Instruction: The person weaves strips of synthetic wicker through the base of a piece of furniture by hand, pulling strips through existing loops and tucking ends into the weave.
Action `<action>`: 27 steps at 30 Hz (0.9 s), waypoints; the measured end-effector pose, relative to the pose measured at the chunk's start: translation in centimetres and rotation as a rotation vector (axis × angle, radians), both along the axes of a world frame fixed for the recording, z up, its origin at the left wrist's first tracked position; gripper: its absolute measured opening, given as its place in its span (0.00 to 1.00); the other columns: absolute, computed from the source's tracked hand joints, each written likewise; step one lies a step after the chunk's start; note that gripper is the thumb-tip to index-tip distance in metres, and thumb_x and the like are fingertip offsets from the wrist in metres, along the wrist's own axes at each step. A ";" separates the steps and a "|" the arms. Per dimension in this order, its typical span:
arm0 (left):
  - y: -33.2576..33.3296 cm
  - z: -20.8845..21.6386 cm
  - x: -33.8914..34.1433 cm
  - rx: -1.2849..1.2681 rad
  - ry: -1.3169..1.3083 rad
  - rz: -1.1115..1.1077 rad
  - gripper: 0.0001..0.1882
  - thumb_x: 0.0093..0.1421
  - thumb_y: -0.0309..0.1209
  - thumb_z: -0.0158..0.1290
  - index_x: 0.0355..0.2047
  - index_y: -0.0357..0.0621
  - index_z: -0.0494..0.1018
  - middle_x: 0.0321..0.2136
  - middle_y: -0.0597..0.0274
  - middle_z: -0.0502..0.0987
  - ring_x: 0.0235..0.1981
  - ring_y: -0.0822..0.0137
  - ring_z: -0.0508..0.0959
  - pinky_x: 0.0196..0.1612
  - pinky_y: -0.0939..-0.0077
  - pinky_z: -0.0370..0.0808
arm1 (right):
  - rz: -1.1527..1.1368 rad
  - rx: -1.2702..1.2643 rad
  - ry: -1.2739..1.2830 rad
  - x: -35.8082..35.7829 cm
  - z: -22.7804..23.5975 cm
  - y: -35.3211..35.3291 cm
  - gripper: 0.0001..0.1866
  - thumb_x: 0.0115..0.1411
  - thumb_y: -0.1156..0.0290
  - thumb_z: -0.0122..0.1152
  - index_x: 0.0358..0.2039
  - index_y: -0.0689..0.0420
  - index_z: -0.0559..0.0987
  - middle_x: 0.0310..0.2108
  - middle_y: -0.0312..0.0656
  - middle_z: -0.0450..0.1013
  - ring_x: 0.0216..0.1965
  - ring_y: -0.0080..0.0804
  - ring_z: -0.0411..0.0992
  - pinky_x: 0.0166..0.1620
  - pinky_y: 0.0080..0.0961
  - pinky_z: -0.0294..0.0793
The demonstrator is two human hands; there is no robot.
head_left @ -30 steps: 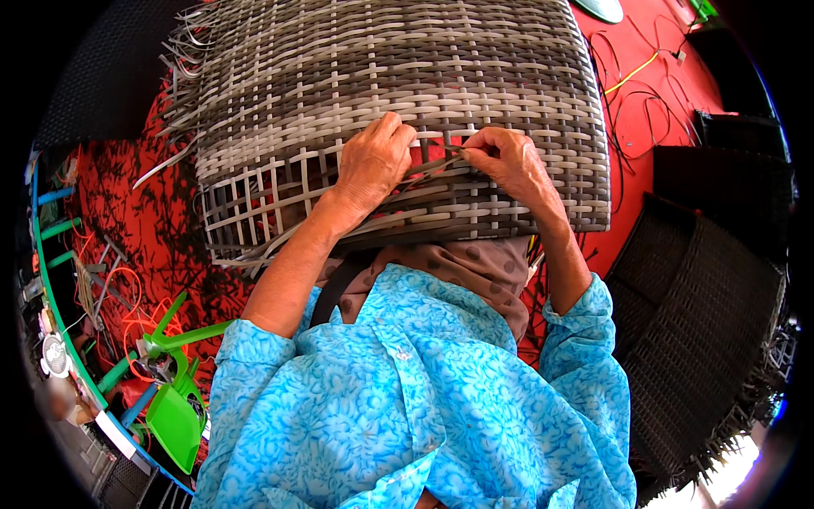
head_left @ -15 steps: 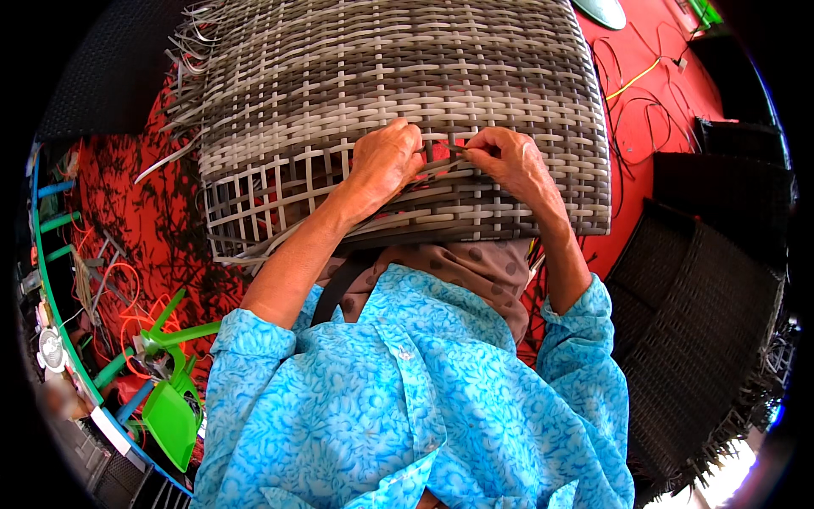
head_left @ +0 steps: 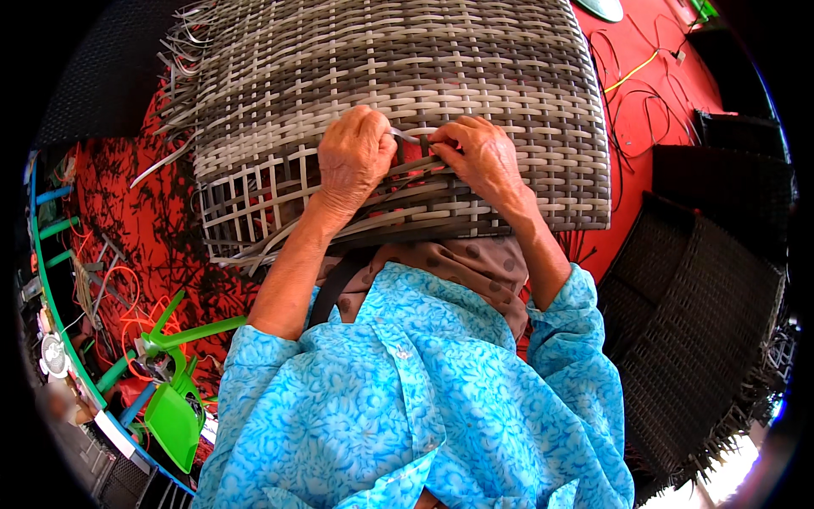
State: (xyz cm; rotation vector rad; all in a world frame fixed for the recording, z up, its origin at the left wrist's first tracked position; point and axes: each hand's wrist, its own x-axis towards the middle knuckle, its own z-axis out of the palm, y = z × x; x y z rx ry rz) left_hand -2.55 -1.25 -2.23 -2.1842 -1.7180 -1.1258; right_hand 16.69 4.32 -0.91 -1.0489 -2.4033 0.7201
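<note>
A large panel woven from flat grey and brown strips (head_left: 424, 78) lies across my lap. Its near part holds an open grid (head_left: 254, 191) with gaps, through which red shows. My left hand (head_left: 354, 159) is closed over the weave, pinching a light grey strip (head_left: 404, 136) that reaches toward the right hand. Thumb and forefinger of my right hand (head_left: 482, 161) pinch at a strip beside the same gap; the fingertips partly hide it. Several dark loose strips (head_left: 381, 222) run under my wrists along the near edge.
Loose strip ends (head_left: 180, 81) fringe the panel's left edge. Dark scraps litter the red floor (head_left: 127, 195) at left, near a green plastic stool-like object (head_left: 174, 424). Dark woven pieces (head_left: 695, 331) stand at right. Cables (head_left: 649, 106) lie on the floor at upper right.
Both hands have shifted left and slightly up along the weave. A light grey strip now shows between them.
</note>
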 end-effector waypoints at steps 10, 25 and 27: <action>-0.8 -0.6 -2.6 -0.577 -0.609 0.033 0.09 0.52 0.21 0.45 0.32 0.41 0.72 0.24 0.65 0.72 0.21 0.72 0.70 0.25 0.78 0.68 | -0.078 0.162 0.084 1.3 0.4 -3.3 0.07 0.47 0.65 0.63 0.26 0.51 0.78 0.31 0.33 0.71 0.36 0.36 0.68 0.40 0.32 0.65; 0.1 0.1 -3.8 -0.917 -1.177 -0.025 0.08 0.54 0.34 0.57 0.27 0.43 0.74 0.23 0.74 0.72 0.26 0.82 0.67 0.33 0.86 0.64 | -0.057 0.166 0.019 -0.1 0.1 -4.1 0.06 0.48 0.69 0.61 0.27 0.54 0.74 0.29 0.38 0.69 0.36 0.38 0.66 0.44 0.34 0.63; -0.1 0.1 -4.1 -0.918 -1.180 -0.193 0.07 0.54 0.34 0.57 0.27 0.44 0.74 0.23 0.74 0.72 0.26 0.82 0.67 0.34 0.86 0.64 | -0.005 0.147 0.097 -1.5 0.5 -3.1 0.11 0.50 0.71 0.60 0.35 0.56 0.74 0.34 0.42 0.70 0.36 0.41 0.69 0.41 0.32 0.67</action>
